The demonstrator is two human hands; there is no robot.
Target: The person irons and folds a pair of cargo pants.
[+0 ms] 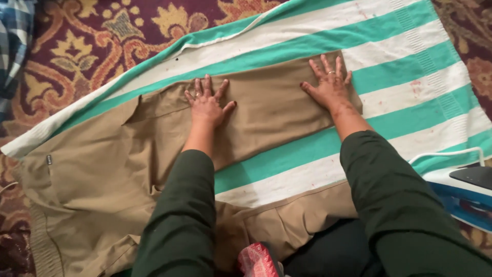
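A pair of tan trousers [128, 169] lies spread across the middle and lower left of the frame, one leg stretched toward the upper right over a green-and-white striped towel [410, 66]. The left hand [207, 105] presses flat on the middle of that leg, fingers spread wide and holding nothing; the right hand [330, 87] lies flat near the leg's cuff end, fingers also fanned wide. The cuff stops well short of the towel's right edge, leaving bare stripes beyond it. The trouser cloth looks smooth and matte, the towel ribbed and lightly stained. A patterned carpet [102, 36] borders the towel above, and a blue-and-white iron [461, 192] sits at the right edge.
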